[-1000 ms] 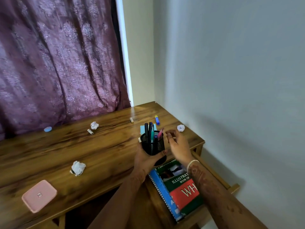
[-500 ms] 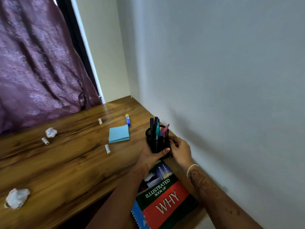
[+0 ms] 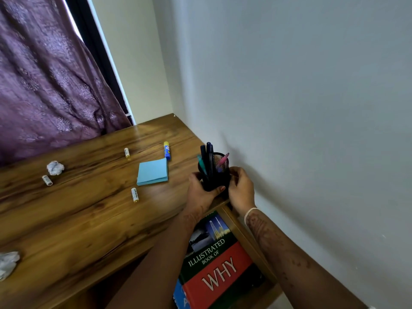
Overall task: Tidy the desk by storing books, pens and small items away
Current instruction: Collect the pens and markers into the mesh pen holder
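Since a second ago the holder [image 3: 215,181] has gone from being held up in one hand, out over the desk's front edge, to a spot low at the desk's near right corner, close to the wall [image 3: 289,108]. Against half a second ago it has hardly shifted. We see the left hand [image 3: 200,194] wrapped round its left side, thumb lying across the lower front. The right hand [image 3: 242,190], which earlier pinched near the rim, is now curled against its right side. Both hands hide the base, so we cannot tell whether it rests on the wood. Pens [image 3: 206,158] stand in it: dark ones, a teal one leaning left and a pink one leaning right.

On the desk [image 3: 89,219], left of the holder and apart from it, lies a blue pad [image 3: 152,172]. A glue stick [image 3: 167,150] lies just beyond the pad's far right corner. One battery [image 3: 134,194] lies just in front of the pad, a second battery [image 3: 127,152] beyond it, and a third battery [image 3: 47,180] well to the left, just beside a paper ball [image 3: 55,167]. Another paper ball [image 3: 7,263] sits at the left edge of view.

Below the desk's right end, the book [image 3: 214,262] lies flat, cover up, on a shelf [image 3: 243,238] with a wooden rail, between the two forearms; a blue cover shows under it. A pale bracelet [image 3: 249,214] circles the right wrist. A purple curtain [image 3: 44,85] hangs behind the desk.
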Tool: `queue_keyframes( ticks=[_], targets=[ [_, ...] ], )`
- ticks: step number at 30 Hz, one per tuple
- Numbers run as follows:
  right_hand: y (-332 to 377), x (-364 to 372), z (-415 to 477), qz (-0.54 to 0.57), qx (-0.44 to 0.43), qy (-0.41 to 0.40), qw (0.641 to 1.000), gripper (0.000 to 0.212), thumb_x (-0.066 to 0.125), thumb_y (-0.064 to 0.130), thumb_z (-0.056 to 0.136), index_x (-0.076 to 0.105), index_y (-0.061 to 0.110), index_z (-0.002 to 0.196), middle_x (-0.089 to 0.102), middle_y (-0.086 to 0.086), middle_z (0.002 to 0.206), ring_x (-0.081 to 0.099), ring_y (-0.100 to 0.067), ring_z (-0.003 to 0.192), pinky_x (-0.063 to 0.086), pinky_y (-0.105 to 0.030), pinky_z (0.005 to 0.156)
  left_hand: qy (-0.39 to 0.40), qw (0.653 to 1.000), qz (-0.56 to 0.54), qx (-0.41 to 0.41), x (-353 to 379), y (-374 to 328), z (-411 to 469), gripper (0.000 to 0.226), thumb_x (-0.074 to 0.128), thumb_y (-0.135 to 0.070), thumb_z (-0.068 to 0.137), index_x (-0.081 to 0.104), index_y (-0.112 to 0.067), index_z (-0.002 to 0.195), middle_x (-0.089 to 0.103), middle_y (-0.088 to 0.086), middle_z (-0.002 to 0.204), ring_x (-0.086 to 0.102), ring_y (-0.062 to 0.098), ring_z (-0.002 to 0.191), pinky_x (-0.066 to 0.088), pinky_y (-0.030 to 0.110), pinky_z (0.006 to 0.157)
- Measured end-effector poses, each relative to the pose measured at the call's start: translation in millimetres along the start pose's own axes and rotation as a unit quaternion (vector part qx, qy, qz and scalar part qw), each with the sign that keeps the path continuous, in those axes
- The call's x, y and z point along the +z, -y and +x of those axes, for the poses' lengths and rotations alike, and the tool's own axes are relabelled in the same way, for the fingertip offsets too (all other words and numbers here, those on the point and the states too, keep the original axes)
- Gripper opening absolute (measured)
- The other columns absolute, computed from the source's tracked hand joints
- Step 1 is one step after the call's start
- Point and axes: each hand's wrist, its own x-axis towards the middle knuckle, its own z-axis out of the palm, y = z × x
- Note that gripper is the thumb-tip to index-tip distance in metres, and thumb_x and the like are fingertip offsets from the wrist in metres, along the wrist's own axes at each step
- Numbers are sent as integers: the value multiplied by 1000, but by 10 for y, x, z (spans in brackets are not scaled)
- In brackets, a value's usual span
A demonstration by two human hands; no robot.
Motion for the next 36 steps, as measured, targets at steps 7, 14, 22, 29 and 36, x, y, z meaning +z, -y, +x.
queue_keyframes(
  ticks=[7, 14, 22, 29, 36],
  targets=[
    [-115, 53, -29, -49, 8, 22, 999, 54, 45, 7, 96, 39, 28, 145, 47, -4, 121, 53, -17, 106, 43, -25, 91, -51, 997, 56, 20, 84, 71, 41, 69, 77, -21, 79, 44, -22, 139, 50, 7, 134, 53, 22, 121, 47, 43, 103],
    [-198, 55, -79, 8, 33, -28, 999, 26, 58, 13, 92, 55, 16, 118, 62, -2, 113, 60, -15, 99, 49, -29, 85, -39, 999, -19, -8, 141, 10, -28, 69, 71, -11, 84, 36, -18, 143, 53, 1, 131, 54, 17, 119, 48, 40, 102],
    [-273, 55, -86, 4, 21, -13, 1000, 37, 55, 7, 90, 57, 18, 125, 63, -4, 118, 61, -17, 109, 50, -35, 97, 15, 998, -58, -16, 240, -68, -122, 55, 68, -5, 86, 39, -15, 131, 54, -3, 125, 54, 10, 114, 47, 40, 104],
    [-280, 70, -95, -22, 23, -2, 999, 49, 52, 4, 87, 54, 19, 133, 62, -4, 122, 60, -19, 113, 48, -35, 99, 49, 996, -69, -15, 164, -81, -191, 68, 65, 3, 84, 36, -15, 142, 50, -7, 125, 55, 13, 117, 50, 40, 100],
    [-238, 96, -253, 41, 49, -40, 997, 44, 48, -5, 87, 50, 9, 128, 60, -7, 125, 58, -20, 115, 44, -27, 96, 89, 994, -44, -47, -10, -107, -288, 77, 52, 13, 85, 24, -15, 151, 50, 6, 137, 53, 11, 114, 51, 23, 86]
  ],
)
